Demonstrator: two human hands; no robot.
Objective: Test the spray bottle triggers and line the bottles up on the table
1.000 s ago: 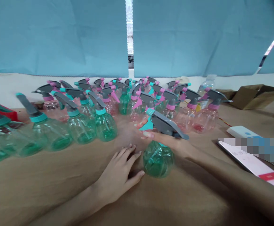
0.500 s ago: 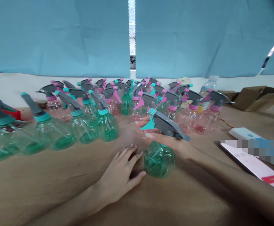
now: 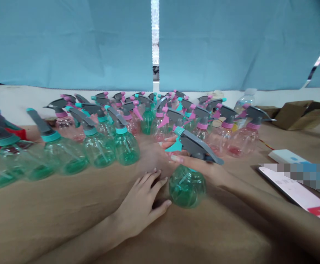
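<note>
A clear green spray bottle (image 3: 187, 187) with a grey and turquoise trigger head stands upright on the table, right of centre. Around its neck, just below the trigger, is my right hand (image 3: 201, 165), thumb on the near side and fingers partly hidden behind. My left hand (image 3: 140, 201) lies palm down on the tabletop, fingers spread and holding nothing. Its thumb tip is close to the bottle's left side. Past my left fingers stands another green spray bottle (image 3: 127, 148) with a turquoise collar, at the end of a row of similar ones.
Several pink spray bottles (image 3: 243, 141) and green ones crowd the back of the brown table (image 3: 66, 216). To the right lie a phone (image 3: 294, 190) and a white box (image 3: 286, 157). An open cardboard box (image 3: 300, 115) sits at the back right, and something red (image 3: 21, 134) is at far left.
</note>
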